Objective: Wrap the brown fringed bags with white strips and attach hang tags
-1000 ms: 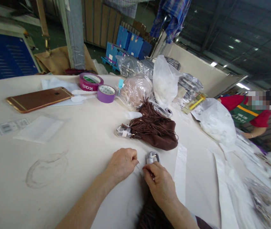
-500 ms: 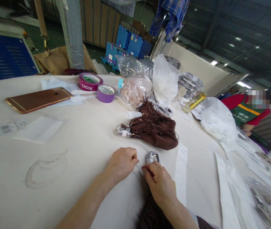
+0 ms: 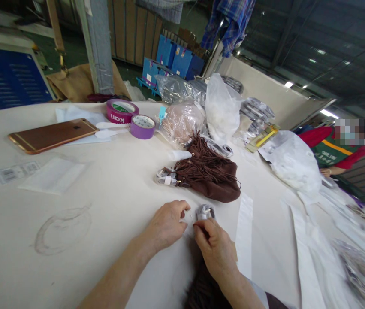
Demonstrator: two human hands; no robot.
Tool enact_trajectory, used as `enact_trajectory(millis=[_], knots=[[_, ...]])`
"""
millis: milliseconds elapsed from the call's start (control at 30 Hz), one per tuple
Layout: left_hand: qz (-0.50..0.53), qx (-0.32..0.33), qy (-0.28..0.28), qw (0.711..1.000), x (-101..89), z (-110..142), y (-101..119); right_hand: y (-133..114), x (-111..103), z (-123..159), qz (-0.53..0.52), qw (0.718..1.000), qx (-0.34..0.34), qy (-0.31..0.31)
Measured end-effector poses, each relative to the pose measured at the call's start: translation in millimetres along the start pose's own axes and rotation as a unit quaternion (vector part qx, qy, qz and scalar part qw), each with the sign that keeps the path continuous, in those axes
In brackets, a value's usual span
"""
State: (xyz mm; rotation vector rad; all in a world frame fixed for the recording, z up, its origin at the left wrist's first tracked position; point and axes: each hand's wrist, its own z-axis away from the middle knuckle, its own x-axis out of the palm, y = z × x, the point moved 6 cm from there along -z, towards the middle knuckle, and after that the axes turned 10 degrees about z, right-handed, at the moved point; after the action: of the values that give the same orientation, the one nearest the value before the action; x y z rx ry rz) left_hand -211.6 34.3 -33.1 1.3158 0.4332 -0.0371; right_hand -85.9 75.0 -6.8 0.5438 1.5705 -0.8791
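Observation:
Over the table, my left hand [image 3: 169, 223] is open, its thumb and forefinger apart with a small gap between them. My right hand [image 3: 216, 246] is closed in a pinch on a thin pale strand or bit that is too small to make out. Just beyond its fingers lies a wrapped metal fitting [image 3: 205, 211] in clear and white covering. Dark brown fringe [image 3: 198, 287], partly hidden under my right forearm, lies close to me. Farther forward is a brown fringed bag [image 3: 221, 178] with wrapped hardware [image 3: 165, 176] at its left side.
At left lie a phone [image 3: 53, 135], a barcode label [image 3: 16, 171] and a white sheet [image 3: 53, 175]. Tape rolls [image 3: 143, 127] stand beyond. Plastic-wrapped goods [image 3: 182, 122] line the far edge. White strips [image 3: 244, 231] lie at right, where another person [image 3: 333, 150] stands.
My left thumb and forefinger have parted from their pinch. My right hand stays closed in almost the same place, and the bag has not moved.

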Motion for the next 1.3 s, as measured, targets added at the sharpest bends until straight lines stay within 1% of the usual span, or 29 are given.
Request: enact_trajectory(millis=[167, 233, 500, 600, 667, 733, 867, 933, 1000, 1033, 1133, 1200, 1300], knots=[[0.098, -0.020, -0.053, 0.994, 16.6, 0.3, 1.7, -0.1, -2.4, -0.1, -0.052, 0.999, 0.010, 0.002], [0.130, -0.029, -0.063, 0.989, 20.0, -0.6, 1.9, -0.7, -4.2, 0.1, -0.063, 0.998, 0.011, 0.005], [0.223, -0.080, -0.038, 0.971, 17.2, -0.6, -2.5, 1.0, -3.9, 0.2, -0.090, 0.996, 0.018, 0.019], [0.298, -0.105, -0.051, 0.948, 22.2, 2.6, -2.5, 2.3, -1.3, -1.3, -0.131, 0.991, 0.019, 0.002], [0.359, -0.124, -0.060, 0.923, 27.0, 4.9, -1.9, 6.4, -2.0, -1.5, -0.157, 0.987, 0.023, -0.032], [0.417, -0.143, -0.065, 0.895, 30.9, 6.5, -1.2, 15.2, -8.9, 0.1, -0.171, 0.983, 0.026, -0.064], [0.496, -0.174, -0.071, 0.848, 33.8, 7.4, 1.3, 41.2, -30.9, 9.6, -0.125, 0.985, 0.024, -0.119], [0.517, -0.181, -0.072, 0.833, 33.0, 7.0, 3.2, 50.6, -32.9, 16.9, -0.113, 0.980, 0.010, -0.166], [0.529, -0.186, -0.070, 0.825, 31.8, 6.9, 4.5, 55.2, -28.5, 22.8, -0.123, 0.973, -0.015, -0.194], [0.533, -0.187, -0.069, 0.822, 31.1, 7.2, 5.0, 56.9, -25.2, 24.1, -0.126, 0.973, -0.026, -0.194], [0.535, -0.188, -0.069, 0.821, 29.5, 8.9, 5.2, 63.3, -16.2, 21.3, -0.119, 0.980, -0.040, -0.154], [0.534, -0.186, -0.074, 0.822, 29.1, 10.0, 4.8, 65.9, -12.6, 16.6, -0.100, 0.984, -0.048, -0.140], [0.528, -0.182, -0.086, 0.825, 29.8, 10.6, 4.0, 64.9, -11.3, 8.5, -0.033, 0.984, -0.060, -0.166]])
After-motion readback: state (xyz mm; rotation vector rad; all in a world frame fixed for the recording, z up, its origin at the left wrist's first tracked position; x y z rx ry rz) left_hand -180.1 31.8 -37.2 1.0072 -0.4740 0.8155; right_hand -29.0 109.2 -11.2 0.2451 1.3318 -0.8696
